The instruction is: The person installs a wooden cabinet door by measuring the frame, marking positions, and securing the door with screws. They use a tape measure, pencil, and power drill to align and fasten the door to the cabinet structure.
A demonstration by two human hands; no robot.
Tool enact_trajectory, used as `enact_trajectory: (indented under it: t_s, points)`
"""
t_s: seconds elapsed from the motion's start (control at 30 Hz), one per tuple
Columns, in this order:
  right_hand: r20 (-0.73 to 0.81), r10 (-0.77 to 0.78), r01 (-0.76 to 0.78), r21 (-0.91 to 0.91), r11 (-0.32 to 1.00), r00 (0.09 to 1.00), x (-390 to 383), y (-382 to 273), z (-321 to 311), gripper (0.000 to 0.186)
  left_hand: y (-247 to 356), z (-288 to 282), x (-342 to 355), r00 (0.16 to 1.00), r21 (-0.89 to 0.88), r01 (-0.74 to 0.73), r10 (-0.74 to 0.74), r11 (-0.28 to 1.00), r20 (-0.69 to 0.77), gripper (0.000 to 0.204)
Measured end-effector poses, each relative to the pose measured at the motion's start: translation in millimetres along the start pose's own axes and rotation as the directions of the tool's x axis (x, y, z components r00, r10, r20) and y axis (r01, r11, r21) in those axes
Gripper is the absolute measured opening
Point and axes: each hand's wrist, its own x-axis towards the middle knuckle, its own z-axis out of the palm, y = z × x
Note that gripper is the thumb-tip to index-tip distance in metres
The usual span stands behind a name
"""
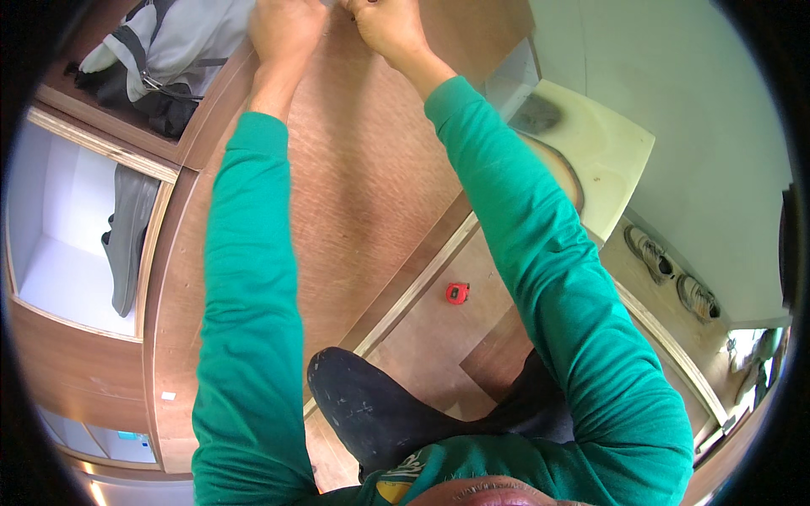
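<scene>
Both my arms, in green sleeves, reach far forward over a brown wooden panel [363, 169]. At the upper edge of the picture my left hand [289, 25] is closed, its fingertips partly cut off by the frame. Close beside it, my right hand [386, 27] is closed too, thumb and fingers curled together. A small dark spot shows at the right fingertips, too little to name. Whatever the hands hold, if anything, is hidden or out of the picture. Below them, the panel's surface carries a soft shadow.
At left, an open cubby [67, 202] holds a dark grey shoe [128, 240]; a grey-and-black bag [160, 63] lies above it. A red tape measure [456, 293] rests on a lower wooden surface. To the right stand a pale yellow box-like piece [612, 143] and a pair of shoes [650, 253].
</scene>
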Motion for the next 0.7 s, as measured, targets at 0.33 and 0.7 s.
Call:
enact_trajectory:
  t_s: [0.33,0.7]
  points:
    - [0.033,0.034,-0.038,0.152,0.988,0.999,-28,2,-11,0.012,2,-5,-1,0.989,0.131,-0.061,0.042,0.990,0.144,0.011]
    - [0.135,-0.093,0.076,0.130,0.989,0.986,24,-13,-93,0.012,-11,-21,44,0.793,-0.089,0.306,-0.202,0.948,0.575,0.043]
